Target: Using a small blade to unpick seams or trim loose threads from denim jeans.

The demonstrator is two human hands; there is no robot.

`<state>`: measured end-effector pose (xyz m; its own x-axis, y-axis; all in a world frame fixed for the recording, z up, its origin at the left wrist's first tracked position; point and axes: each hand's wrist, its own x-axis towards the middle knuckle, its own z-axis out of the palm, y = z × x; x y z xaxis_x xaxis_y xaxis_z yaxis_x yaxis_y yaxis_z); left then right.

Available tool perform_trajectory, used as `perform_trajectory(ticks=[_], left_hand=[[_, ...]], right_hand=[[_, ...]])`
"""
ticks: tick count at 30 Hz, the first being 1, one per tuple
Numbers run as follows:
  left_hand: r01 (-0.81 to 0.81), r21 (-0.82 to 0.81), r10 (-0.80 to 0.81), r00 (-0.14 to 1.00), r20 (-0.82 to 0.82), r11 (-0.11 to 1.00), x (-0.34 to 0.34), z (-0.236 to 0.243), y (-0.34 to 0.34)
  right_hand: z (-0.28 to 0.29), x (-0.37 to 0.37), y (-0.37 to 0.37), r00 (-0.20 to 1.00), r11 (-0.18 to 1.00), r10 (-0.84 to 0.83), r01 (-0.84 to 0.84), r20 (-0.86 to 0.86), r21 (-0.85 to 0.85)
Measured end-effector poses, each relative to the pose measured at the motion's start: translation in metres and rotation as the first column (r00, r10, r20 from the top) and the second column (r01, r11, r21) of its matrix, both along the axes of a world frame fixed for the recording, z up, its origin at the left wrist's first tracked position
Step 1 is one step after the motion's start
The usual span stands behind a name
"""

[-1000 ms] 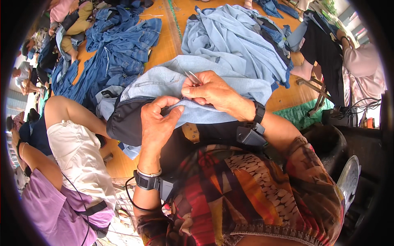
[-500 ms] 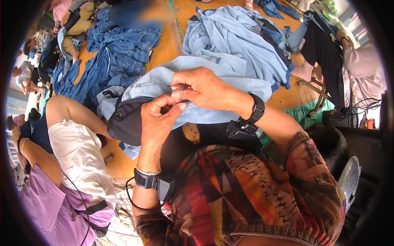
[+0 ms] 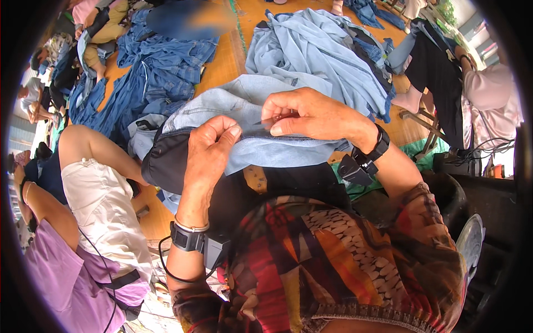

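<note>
A light blue denim garment [image 3: 288, 152] with a dark seam and a black cloth part [image 3: 169, 161] lies bunched before me at the table edge. My left hand [image 3: 214, 141] is closed at its seam, thumb and forefinger pressed together on the cloth. To its right, apart from it, my right hand [image 3: 302, 114] hovers over the garment with fingers closed in a pinch. A thin dark tip shows at the right fingertips; what those fingers hold is too small to make out.
Light blue denim [image 3: 305, 50] is heaped farther back on the orange table [image 3: 222, 61]; darker blue denim [image 3: 150, 83] is piled left. A person in white shorts [image 3: 105, 194] sits close on my left. Another person handles black cloth [image 3: 436, 83] at right, near a wooden stool [image 3: 425, 125].
My right hand has moved right, away from the left hand, so a gap now lies between them. The left hand has shifted slightly left. The garment's seam now shows between them.
</note>
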<state>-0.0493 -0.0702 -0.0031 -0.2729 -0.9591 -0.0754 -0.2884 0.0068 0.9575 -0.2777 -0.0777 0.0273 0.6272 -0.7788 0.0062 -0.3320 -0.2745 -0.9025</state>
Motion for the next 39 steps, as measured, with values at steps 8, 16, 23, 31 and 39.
perform_trajectory(ticks=[8, 16, 23, 31, 39], left_hand=[[-0.026, -0.02, 0.024, 0.992, -0.125, 0.999, -0.002, -0.006, 0.0], [-0.02, -0.015, 0.018, 0.993, -0.12, 1.0, 0.0, -0.009, 0.0], [-0.021, -0.005, 0.021, 0.994, -0.11, 1.0, -0.001, -0.007, 0.001], [-0.008, -0.019, 0.005, 0.99, -0.138, 1.0, 0.0, -0.01, 0.001], [-0.011, -0.015, 0.008, 0.988, -0.156, 1.0, -0.001, -0.012, 0.002]], right_hand=[[-0.011, 0.018, -0.005, 0.999, 0.999, 0.044, -0.044, -0.002, 0.024], [-0.016, 0.023, -0.014, 0.997, 0.994, 0.073, -0.073, 0.001, 0.082], [-0.016, 0.024, -0.012, 0.999, 0.994, 0.046, -0.047, 0.016, 0.099], [-0.016, 0.024, -0.009, 1.0, 0.986, -0.011, 0.008, 0.02, 0.167], [-0.023, 0.024, -0.011, 0.996, 0.988, 0.019, -0.032, 0.084, 0.15]])
